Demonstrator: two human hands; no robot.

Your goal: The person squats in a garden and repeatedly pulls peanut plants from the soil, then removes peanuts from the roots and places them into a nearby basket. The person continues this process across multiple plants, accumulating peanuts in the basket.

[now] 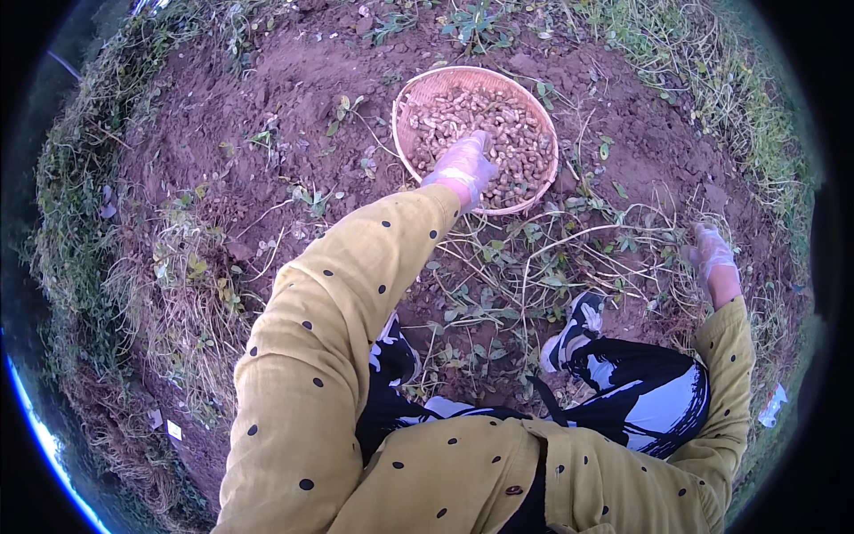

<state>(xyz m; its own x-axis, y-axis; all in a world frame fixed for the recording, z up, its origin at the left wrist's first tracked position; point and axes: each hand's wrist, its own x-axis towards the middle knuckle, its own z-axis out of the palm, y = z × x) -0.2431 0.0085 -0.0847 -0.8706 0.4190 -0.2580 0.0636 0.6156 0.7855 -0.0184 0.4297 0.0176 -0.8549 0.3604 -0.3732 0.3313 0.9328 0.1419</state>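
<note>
Peanuts [525,142] in basket [420,96], left hand [464,165] covering some, right hand [712,254] near vines [556,254], shoes [583,325] below, both grips unclear

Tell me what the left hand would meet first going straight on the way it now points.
Most likely the peanuts in the round woven basket: the left hand points into them, though depth is unclear and it may be touching some now.

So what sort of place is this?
Outdoors, probably a peanut field or garden plot: there's bare brown soil, scattered leafy stems, and a round woven basket of what look like peanuts.
</note>
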